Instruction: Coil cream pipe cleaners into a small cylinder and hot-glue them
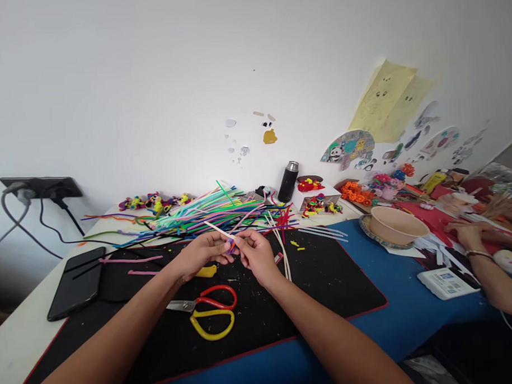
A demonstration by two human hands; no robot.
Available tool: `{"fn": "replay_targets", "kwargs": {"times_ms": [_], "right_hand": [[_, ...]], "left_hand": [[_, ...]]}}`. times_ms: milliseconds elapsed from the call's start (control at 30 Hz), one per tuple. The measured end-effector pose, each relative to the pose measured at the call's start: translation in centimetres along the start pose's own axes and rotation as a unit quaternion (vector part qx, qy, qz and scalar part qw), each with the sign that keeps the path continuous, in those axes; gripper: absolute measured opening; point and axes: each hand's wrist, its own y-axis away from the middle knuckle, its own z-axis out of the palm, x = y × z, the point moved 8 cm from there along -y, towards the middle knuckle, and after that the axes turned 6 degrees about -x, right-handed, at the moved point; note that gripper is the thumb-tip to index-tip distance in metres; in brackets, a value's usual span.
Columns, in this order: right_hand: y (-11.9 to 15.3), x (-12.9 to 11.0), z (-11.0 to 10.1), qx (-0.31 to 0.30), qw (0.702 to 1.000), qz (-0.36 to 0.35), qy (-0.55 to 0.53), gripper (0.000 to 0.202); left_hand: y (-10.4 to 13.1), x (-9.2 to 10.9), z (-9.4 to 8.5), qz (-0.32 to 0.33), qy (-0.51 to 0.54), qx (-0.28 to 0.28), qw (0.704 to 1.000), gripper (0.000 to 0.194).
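Note:
My left hand (204, 253) and my right hand (258, 257) meet above the black mat, both with fingers pinched. Between them is a small purple and orange pipe-cleaner piece (231, 246), partly hidden by the fingers. A cream pipe cleaner (217, 230) sticks out up and to the left from the fingertips. Below the hands, scissors (213, 311) with one red and one yellow handle lie on the mat. A yellow object (206, 271) shows beside my left wrist. Pink pipe cleaners (130, 259) lie to the left, cream ones (282, 247) to the right.
Behind the hands spreads a large heap of coloured pipe cleaners (206, 213). A phone (76, 282) lies at left near cords. A black flask (288, 181), small colourful figures (315, 205) and a beige bowl (400, 226) stand rightward. Another person's hand (469, 235) is at far right.

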Motion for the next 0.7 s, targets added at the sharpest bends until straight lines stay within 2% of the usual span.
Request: {"fn": "replay_targets", "kwargs": {"times_ms": [300, 600, 700], "right_hand": [[0.3, 0.9, -0.1, -0.001, 0.999, 0.017, -0.03, 0.04], [0.3, 0.9, -1.1, 0.045, 0.995, 0.039, -0.081, 0.05], [0.4, 1.2, -1.1, 0.043, 0.994, 0.047, -0.09, 0.05]], "left_hand": [[-0.1, 0.4, 0.2, 0.006, -0.054, 0.009, 0.998, 0.042], [-0.3, 1.2, -0.2, 0.058, -0.091, 0.026, 0.994, 0.041], [-0.2, 1.5, -0.2, 0.068, -0.104, 0.031, 0.992, 0.039]]}}
